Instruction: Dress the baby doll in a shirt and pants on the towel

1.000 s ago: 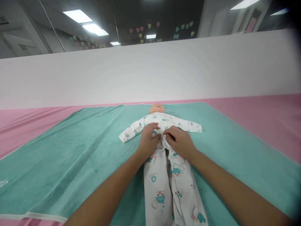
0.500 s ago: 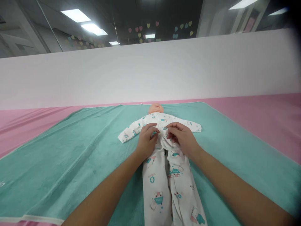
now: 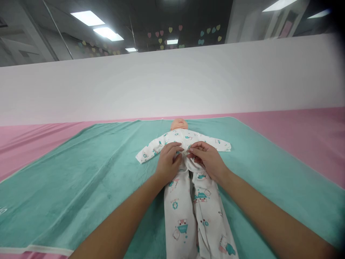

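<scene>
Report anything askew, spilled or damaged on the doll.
No spill or damage shows. On the white top, the sleeve at picture left slants lower than the other sleeve, so they look uneven. The left hand and right hand hide part of its front.

Two bare arms of one person, seen from the wearer's own viewpoint; the left hand (image 3: pixel 169 163) is uncovered, with slim fingers; nearer the wearer than the left hand comes the left wrist (image 3: pixel 159 180), narrow and bare; the left forearm (image 3: pixel 126 212), farther from the left hand, broadens smoothly, bare to the edge of view; to the right of the left hand is the right hand (image 3: pixel 209 159), equally uncovered and slim-fingered; the right forearm (image 3: pixel 264 212), farther right of the left hand, is bare, tapering wristward; fingernails are too small to make out.
</scene>
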`<action>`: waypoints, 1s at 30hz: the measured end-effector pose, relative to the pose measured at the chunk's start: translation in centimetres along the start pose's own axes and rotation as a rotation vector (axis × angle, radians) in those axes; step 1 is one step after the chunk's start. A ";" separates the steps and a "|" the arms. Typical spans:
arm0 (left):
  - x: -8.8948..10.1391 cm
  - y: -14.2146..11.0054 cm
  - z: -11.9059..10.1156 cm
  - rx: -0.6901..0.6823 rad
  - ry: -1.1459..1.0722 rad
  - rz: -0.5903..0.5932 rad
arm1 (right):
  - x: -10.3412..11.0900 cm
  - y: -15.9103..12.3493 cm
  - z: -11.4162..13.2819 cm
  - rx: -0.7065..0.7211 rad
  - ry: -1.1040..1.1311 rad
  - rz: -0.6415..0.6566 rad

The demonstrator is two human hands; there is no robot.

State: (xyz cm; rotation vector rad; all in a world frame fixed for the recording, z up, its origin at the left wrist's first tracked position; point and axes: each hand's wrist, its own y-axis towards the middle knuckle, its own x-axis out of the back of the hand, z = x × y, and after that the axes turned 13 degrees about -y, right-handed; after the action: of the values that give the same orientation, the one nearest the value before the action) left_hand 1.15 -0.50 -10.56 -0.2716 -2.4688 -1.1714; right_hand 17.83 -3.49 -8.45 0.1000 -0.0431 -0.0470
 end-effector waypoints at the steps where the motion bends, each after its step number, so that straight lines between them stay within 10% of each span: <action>1: 0.1 0.0 -0.2 -0.041 0.012 0.024 | 0.0 0.0 0.0 0.003 -0.005 -0.001; 30: 0.2 0.3 -0.9 0.012 -0.028 0.105 | 0.0 -0.1 -0.3 0.120 -0.157 0.127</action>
State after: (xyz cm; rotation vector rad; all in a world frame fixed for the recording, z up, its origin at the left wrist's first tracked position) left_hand 1.30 -0.98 -9.76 -0.4112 -2.4532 -1.1158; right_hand 17.87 -3.54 -8.73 0.2135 -0.2087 0.0753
